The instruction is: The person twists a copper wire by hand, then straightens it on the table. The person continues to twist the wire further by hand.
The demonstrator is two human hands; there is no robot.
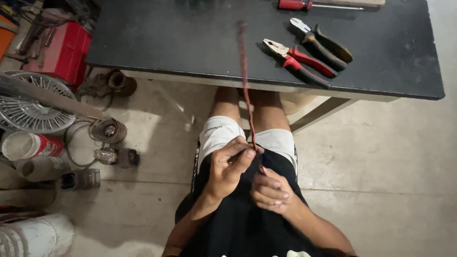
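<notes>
The reddish-brown wire (pixel 244 81) runs from your lap up and away over the front edge of the worktop (pixel 190 43), a thin twisted strand that blurs toward its far end above the dark surface. Your left hand (pixel 228 169) has its near end: thumb and forefinger are pinched tight on the strand just above your shorts, the other fingers curled in behind. Your right hand (pixel 272 190) sits just beside and a little lower, fingers folded loosely into a half fist; a short reddish tip shows at its thumb, but you cannot tell from here whether that hand truly grips the wire or only touches it.

On the worktop, to the right of the wire, lie two pairs of pliers: the red-handled pliers (pixel 297 62) nearer the front edge, and the black-and-yellow cutters (pixel 321 43) just behind them, both angled with their noses pointing up and left. A red-handled screwdriver (pixel 314 5) lies along the far edge.

On the floor to your left (a crowded corner) stand a red metal box (pixel 64 50), a wire fan guard (pixel 33 107), a small motor with copper winding (pixel 108 131), a red-and-white can (pixel 31 145) and a white bucket (pixel 35 235).
</notes>
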